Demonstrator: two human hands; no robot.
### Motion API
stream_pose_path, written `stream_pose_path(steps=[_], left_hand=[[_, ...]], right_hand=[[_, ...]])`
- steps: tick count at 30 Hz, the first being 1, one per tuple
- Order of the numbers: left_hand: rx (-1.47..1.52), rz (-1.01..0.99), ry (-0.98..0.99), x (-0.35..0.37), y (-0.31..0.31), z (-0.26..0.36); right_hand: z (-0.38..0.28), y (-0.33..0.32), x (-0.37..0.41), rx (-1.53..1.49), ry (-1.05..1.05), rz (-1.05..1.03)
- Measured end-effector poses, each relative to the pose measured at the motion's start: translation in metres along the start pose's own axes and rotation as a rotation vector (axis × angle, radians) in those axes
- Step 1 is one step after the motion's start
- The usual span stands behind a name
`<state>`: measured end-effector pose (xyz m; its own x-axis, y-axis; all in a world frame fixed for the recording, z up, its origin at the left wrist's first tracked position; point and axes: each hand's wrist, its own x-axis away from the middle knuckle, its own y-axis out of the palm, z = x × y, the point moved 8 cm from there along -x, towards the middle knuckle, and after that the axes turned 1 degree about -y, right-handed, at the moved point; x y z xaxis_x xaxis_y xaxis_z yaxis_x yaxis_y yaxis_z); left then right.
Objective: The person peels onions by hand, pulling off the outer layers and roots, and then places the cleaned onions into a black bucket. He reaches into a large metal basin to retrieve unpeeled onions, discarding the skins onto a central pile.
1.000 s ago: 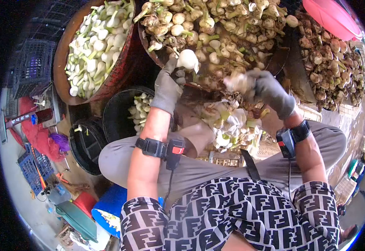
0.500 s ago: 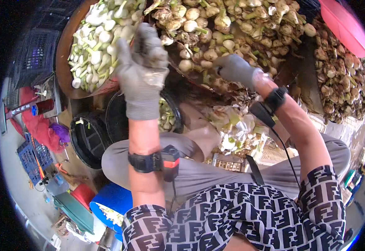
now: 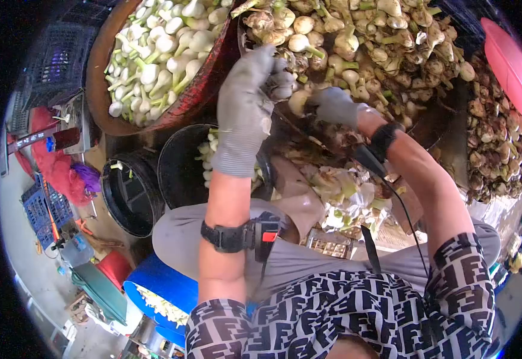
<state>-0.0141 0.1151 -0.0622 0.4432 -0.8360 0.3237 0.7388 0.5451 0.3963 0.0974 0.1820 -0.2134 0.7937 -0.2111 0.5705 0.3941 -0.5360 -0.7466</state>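
Observation:
My left hand (image 3: 249,90), in a grey glove, hovers over the near left edge of the unpeeled garlic heap (image 3: 380,54). Its fingers are loosely bent and a little blurred, and nothing shows between them. My right hand (image 3: 336,107), gloved too, is closed just right of a pale garlic bulb (image 3: 298,103); whatever its fingers hold is hidden. Cleaned white garlic bulbs (image 3: 165,45) with green stems fill a reddish round tub (image 3: 96,78) on the left.
Below my hands lie peeled garlic skins (image 3: 348,197). Black buckets (image 3: 174,161) stand by my left knee, and a blue tub (image 3: 153,275) with pale pieces is lower left. More brown garlic (image 3: 500,131) and a pink basin (image 3: 512,66) are at the right.
My left hand has moved right, from the cleaned garlic's edge to the unpeeled heap, and its spread fingers are now more bent. My right hand stays near the heap, slightly lower. The view has shifted.

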Motion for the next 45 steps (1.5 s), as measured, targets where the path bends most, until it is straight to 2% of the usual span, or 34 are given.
stream_pose_path(steps=[1,3,5,6,9,10,13,14,15,17,20,23,26,28,30,32,33,35,36,39,40,42,43,45], left_hand=[[-0.276,-0.005,0.031,-0.002,0.002,-0.007],[-0.742,-0.158,0.141,0.008,0.026,-0.012],[-1.196,-0.283,0.513,0.021,0.048,-0.025],[-1.183,-0.359,0.435,0.023,0.051,-0.04],[-0.96,-0.482,0.34,0.037,0.061,-0.061],[-0.923,-0.46,0.26,0.037,0.062,-0.067],[-1.003,-0.373,0.261,0.049,0.073,-0.069],[-1.087,-0.326,0.396,0.054,0.076,-0.069],[-1.108,-0.326,0.404,0.056,0.077,-0.072],[-1.147,-0.32,0.421,0.06,0.08,-0.076],[-1.181,-0.363,0.353,0.061,0.082,-0.078],[-1.196,-0.389,0.367,0.064,0.085,-0.075],[-1.163,-0.42,0.228,0.058,0.08,-0.081],[-1.0,-0.439,0.103,0.058,0.076,-0.083],[-0.796,-0.448,0.0,0.055,0.068,-0.088],[-0.545,-0.445,-0.081,0.049,0.058,-0.099],[-0.35,-0.382,-0.134,0.048,0.058,-0.1],[0.041,-0.25,-0.233,0.049,0.061,-0.104],[0.05,-0.271,-0.391,0.047,0.059,-0.112],[0.108,-0.326,-0.311,0.051,0.062,-0.1],[-0.162,-0.244,-0.102,0.04,0.052,-0.104],[-0.454,-0.196,-0.054,0.043,0.047,-0.107],[-0.597,-0.172,-0.027,0.045,0.047,-0.104],[-0.389,-0.161,-0.263,0.05,0.045,-0.103]], right_hand=[[-0.005,-0.013,0.018,-0.141,-0.083,0.11],[-0.001,-0.036,0.06,-0.419,-0.251,0.336],[-0.009,-0.06,0.1,-0.523,-0.311,0.306],[-0.016,-0.067,0.117,-0.576,-0.343,0.29],[-0.014,-0.091,0.164,-0.946,-0.389,0.689],[0.001,-0.081,0.168,-1.218,-0.266,0.792],[0.006,-0.043,0.177,-1.505,0.158,0.576],[0.002,-0.029,0.168,-1.724,0.082,0.632],[0.003,-0.033,0.169,-1.512,0.099,0.776],[0.008,-0.02,0.169,-1.48,0.217,0.761],[0.006,-0.013,0.172,-1.589,0.281,0.697],[0.006,-0.012,0.179,-1.578,0.324,0.63],[0.007,-0.01,0.176,-1.659,0.21,0.581],[0.008,-0.021,0.179,-1.51,0.068,0.667],[0.011,-0.028,0.183,-1.231,0.048,0.678],[0.014,-0.019,0.181,-1.29,0.154,0.691],[0.016,-0.014,0.18,-1.318,0.207,0.697],[0.014,-0.017,0.183,-1.087,0.202,0.806],[0.012,-0.02,0.184,-0.972,0.197,0.857],[0.004,-0.024,0.178,-1.031,0.065,0.859],[0.003,-0.022,0.177,-1.148,0.088,0.835],[-0.002,-0.015,0.178,-1.378,0.142,0.779],[-0.002,-0.01,0.177,-1.594,0.102,0.74],[-0.003,0.0,0.177,-2.025,0.009,0.634]])
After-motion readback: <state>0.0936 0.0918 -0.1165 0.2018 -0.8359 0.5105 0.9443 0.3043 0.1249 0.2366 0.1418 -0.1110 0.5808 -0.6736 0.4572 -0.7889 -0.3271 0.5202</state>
